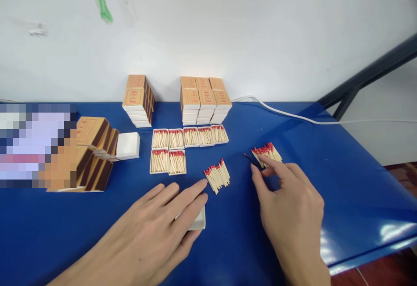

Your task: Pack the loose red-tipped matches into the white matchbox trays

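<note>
My left hand (159, 229) grips a small white matchbox tray (197, 221), thumb at its near edge and fingers across its top; the part I can see is bare inside. Just beyond those fingertips lies a small pile of red-headed matches (218, 176). To the right, my right hand (289, 207) is closed in a pinch, with a thin dark stick (250, 159) that has a reddish tip between thumb and index finger. Its fingers partly cover a second pile of matches (269, 151). Filled matchbox trays (176, 162) stand in two rows ahead of my left hand.
Stacked matchboxes (206, 99) and another stack (138, 99) stand against the wall. More matchboxes (93, 131) lean together at left, beside white trays (128, 145). A white cable (293, 115) crosses the blue table (345, 181) at the back right.
</note>
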`<state>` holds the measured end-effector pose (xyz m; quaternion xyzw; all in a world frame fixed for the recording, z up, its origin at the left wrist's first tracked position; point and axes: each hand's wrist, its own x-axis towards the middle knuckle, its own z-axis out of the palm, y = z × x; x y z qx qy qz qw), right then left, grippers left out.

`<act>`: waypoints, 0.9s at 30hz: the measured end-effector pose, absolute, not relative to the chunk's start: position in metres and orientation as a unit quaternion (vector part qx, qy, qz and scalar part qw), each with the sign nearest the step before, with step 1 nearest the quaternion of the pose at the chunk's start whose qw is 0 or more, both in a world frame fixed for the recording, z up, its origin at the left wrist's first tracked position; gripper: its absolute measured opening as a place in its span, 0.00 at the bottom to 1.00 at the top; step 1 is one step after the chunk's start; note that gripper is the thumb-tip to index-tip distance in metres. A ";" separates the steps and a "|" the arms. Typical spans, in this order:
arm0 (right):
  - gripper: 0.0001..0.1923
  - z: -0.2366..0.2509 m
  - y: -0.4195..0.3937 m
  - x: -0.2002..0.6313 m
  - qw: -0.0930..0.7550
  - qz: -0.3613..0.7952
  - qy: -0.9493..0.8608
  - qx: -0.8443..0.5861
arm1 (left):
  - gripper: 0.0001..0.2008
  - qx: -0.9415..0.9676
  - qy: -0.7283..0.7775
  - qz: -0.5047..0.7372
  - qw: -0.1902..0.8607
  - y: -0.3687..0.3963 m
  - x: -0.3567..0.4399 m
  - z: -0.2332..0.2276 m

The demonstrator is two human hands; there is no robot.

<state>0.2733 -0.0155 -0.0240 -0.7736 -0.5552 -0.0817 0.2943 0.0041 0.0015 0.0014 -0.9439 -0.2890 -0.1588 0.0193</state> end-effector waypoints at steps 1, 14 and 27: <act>0.22 -0.024 -0.016 0.273 0.297 -0.086 -0.553 -0.774 | 0.26 -0.944 -0.288 -0.160 0.023 0.002 0.004 0.001; 0.26 -0.024 -0.014 0.274 0.277 -0.072 -0.535 -0.795 | 0.26 -0.944 -0.288 -0.158 0.031 -0.001 0.004 0.000; 0.22 -0.025 -0.010 0.279 0.324 -0.030 -0.541 -0.776 | 0.28 -0.953 -0.273 -0.127 0.040 0.002 0.000 0.002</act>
